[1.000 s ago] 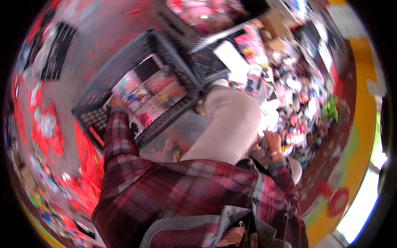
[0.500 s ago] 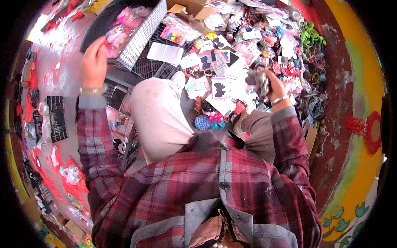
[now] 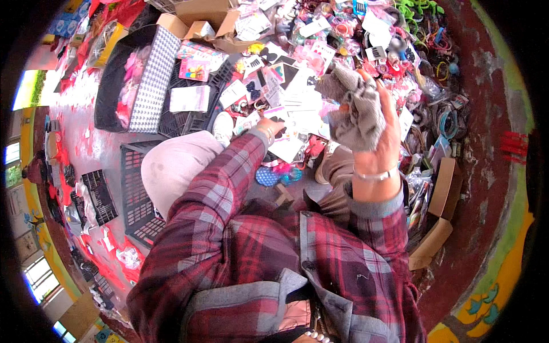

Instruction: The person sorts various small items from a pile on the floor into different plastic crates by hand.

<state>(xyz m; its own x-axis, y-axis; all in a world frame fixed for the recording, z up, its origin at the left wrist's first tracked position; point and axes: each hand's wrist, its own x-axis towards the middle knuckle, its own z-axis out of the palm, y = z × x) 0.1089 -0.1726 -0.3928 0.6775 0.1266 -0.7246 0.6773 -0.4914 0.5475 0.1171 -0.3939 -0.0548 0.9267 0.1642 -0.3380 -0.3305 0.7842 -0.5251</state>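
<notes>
Head view: grey cloth [image 3: 360,120] in the right hand, left hand [image 3: 267,126] down among the packets
At two o'clock from the middle, the right hand [image 3: 388,131] points its fingers toward twelve, grasping the crumpled cloth, whose long axis runs from about eleven to five, the lower end beside the palm. At twelve, the left hand reaches over the white cards [image 3: 286,147], fingertips at a black piece [image 3: 280,127] that they partly cover; whether they grip it, or how it points, I cannot tell. Heaped hair accessories [image 3: 343,28] spread toward one o'clock, green ones [image 3: 414,14] at their far edge. A checked bin [image 3: 153,86] stands at ten, a cardboard box [image 3: 206,10] at eleven, and a dark crate [image 3: 136,194] near nine, beside the person's knee [image 3: 171,163]
</notes>
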